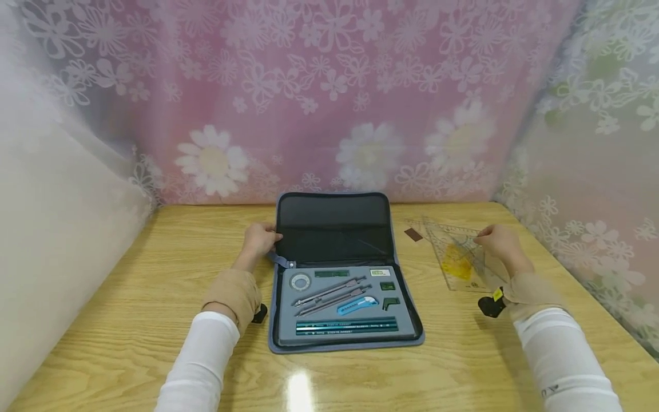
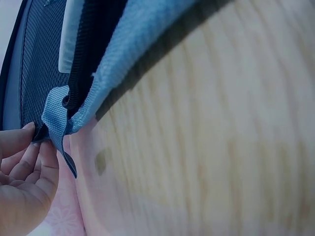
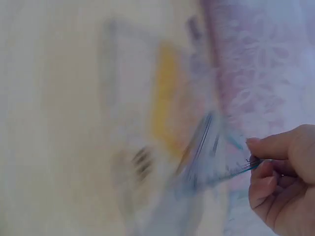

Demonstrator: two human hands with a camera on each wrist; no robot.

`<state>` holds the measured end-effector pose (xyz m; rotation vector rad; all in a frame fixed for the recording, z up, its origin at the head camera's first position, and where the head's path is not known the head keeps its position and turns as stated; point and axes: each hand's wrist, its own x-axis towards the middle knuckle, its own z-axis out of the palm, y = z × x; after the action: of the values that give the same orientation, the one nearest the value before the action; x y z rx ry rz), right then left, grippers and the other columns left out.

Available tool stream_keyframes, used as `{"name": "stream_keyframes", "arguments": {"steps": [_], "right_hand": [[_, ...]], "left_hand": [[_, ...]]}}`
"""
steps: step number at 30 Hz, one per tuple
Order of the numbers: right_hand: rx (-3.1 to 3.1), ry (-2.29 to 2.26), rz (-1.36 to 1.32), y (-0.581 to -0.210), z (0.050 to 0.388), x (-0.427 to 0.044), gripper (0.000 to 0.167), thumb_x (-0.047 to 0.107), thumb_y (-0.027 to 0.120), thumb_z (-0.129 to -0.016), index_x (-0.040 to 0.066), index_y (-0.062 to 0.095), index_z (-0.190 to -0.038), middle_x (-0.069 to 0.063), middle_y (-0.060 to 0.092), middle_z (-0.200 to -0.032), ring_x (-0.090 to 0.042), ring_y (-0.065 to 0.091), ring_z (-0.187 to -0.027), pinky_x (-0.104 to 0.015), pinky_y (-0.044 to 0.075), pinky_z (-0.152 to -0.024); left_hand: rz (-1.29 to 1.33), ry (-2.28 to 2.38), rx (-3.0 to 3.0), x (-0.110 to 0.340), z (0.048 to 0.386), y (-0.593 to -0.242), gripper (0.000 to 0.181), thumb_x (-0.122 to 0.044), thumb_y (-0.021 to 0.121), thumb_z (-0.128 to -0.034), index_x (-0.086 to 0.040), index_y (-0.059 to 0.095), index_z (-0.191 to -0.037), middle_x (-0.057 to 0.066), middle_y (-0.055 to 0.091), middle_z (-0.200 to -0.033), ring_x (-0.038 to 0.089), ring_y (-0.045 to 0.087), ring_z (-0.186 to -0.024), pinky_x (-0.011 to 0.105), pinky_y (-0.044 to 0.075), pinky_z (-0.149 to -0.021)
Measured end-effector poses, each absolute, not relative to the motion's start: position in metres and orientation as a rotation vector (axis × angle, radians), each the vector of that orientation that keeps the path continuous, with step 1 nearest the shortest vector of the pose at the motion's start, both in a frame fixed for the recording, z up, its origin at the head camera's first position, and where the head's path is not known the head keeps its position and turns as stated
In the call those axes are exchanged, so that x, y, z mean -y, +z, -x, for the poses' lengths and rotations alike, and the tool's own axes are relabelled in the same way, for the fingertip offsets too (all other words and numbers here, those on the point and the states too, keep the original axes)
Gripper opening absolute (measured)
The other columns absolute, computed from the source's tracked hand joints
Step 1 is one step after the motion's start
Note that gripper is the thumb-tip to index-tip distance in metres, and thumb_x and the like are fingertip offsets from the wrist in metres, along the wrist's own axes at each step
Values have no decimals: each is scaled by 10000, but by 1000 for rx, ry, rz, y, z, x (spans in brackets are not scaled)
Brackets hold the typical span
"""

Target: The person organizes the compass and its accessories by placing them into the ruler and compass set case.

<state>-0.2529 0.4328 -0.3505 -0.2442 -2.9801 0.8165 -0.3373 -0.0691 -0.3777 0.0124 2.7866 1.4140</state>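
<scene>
An unzipped blue-grey drawing-set case [image 1: 346,345] lies on the table with its dark lid [image 1: 334,229] raised. At the lid's left edge, near the blue strap [image 2: 56,110], my left hand [image 1: 259,239] pinches the border between thumb and fingers. My right hand [image 1: 498,245], right of the case, pinches a clear set square [image 3: 211,162] by its edge, tilted above the table. Other clear rulers and a yellow piece [image 1: 457,262] lie below it, blurred in the right wrist view. Their outlines overlap.
In the case's grey tray sit two compasses [image 1: 332,300], a blue utility knife [image 1: 357,305], green pencils [image 1: 347,326], a white ring [image 1: 300,282] and several small pieces. A small brown rectangle [image 1: 413,234] lies right of the lid. Flowered curtains [image 1: 309,103] enclose the table.
</scene>
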Motion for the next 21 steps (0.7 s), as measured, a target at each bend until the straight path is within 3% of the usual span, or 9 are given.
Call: {"name": "stream_keyframes", "arguments": {"steps": [11, 21], "right_hand": [[2808, 1102, 149, -295, 283, -376, 460, 292, 436, -984, -59, 493, -1277, -260, 476, -1212, -354, 481, -997, -359, 444, -704], [2867, 1025, -263, -277, 326, -294, 312, 165, 467, -976, -35, 587, -1183, -192, 574, -1013, -257, 510, -760, -332, 432, -631]], "left_hand": [[-2, 1446, -2765, 68, 335, -375, 349, -64, 622, -855, 36, 604, -1188, 212, 642, -1015, 187, 591, -642, 239, 457, -576], [-29, 1413, -2744, 72, 336, -373, 397, -65, 596, -874, 45, 548, -1253, 227, 612, -1110, 271, 637, -763, 281, 481, -644]]}}
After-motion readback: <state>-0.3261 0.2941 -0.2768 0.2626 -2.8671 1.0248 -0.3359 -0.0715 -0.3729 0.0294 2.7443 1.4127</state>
